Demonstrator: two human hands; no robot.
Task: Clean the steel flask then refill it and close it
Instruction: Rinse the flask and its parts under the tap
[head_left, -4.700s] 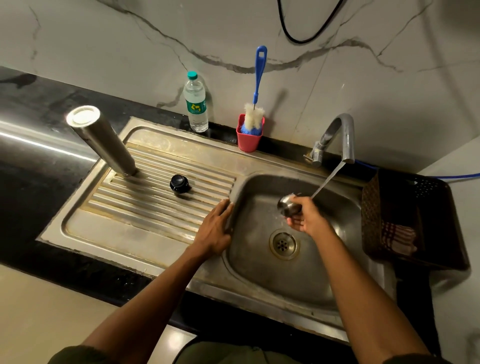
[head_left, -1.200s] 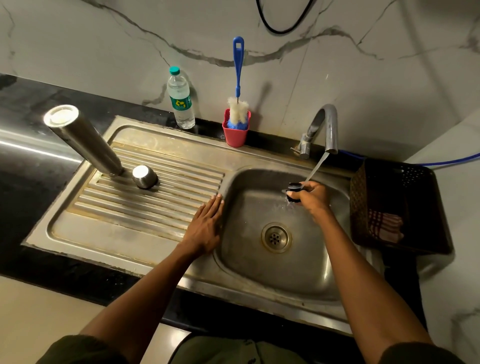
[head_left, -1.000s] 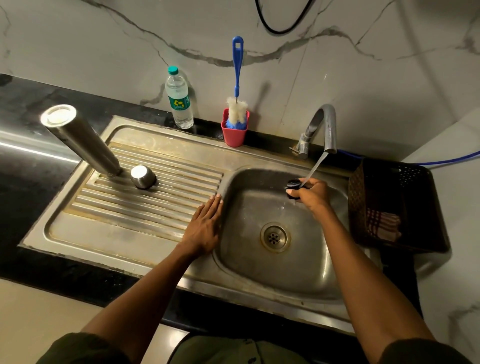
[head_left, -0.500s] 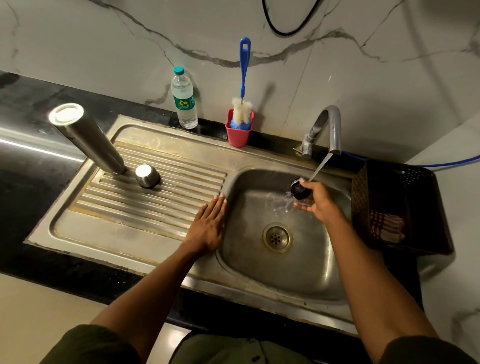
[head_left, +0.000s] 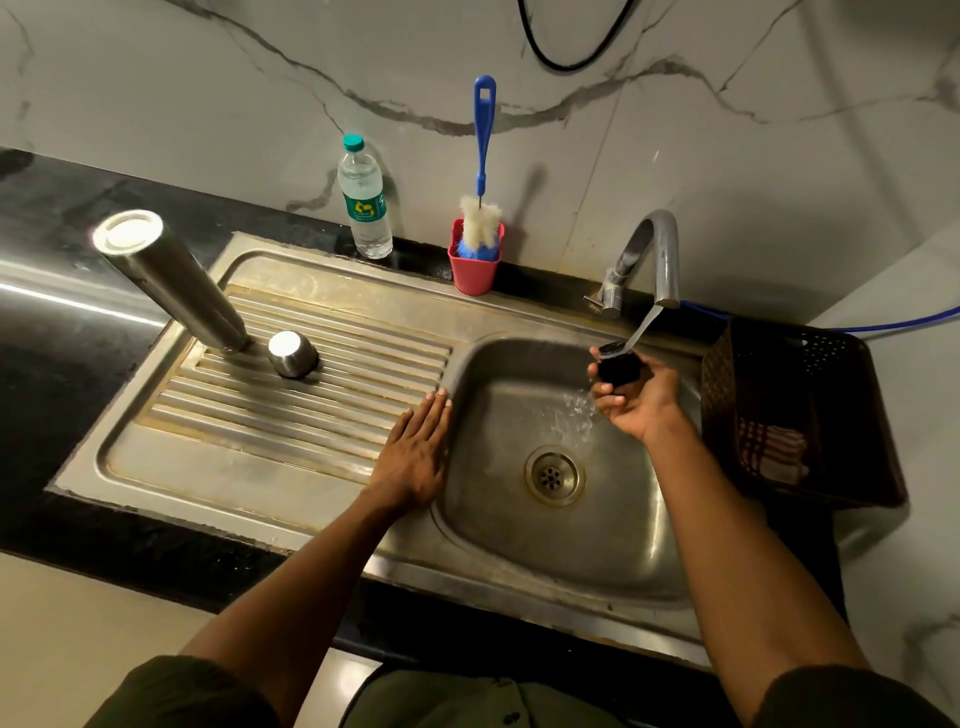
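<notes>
Your right hand (head_left: 636, 400) pinches the black stopper (head_left: 616, 366) under the tap (head_left: 655, 254) stream; your left hand (head_left: 418, 454) lies flat, fingers together, on the sink (head_left: 332, 291) rim.

A pale marble wall (head_left: 727, 156) with dark grey veins runs along the far side, and a black cable (head_left: 571, 65) loops down from its top edge. Below it lies a glossy black surface (head_left: 62, 332), lit by a bright streak on the left. A steel sink (head_left: 218, 467) with a ribbed drainboard is set into it. At the near left there is a pale floor (head_left: 78, 623). On the right a white ledge (head_left: 914, 597) shows. The light is dim and warm.
</notes>
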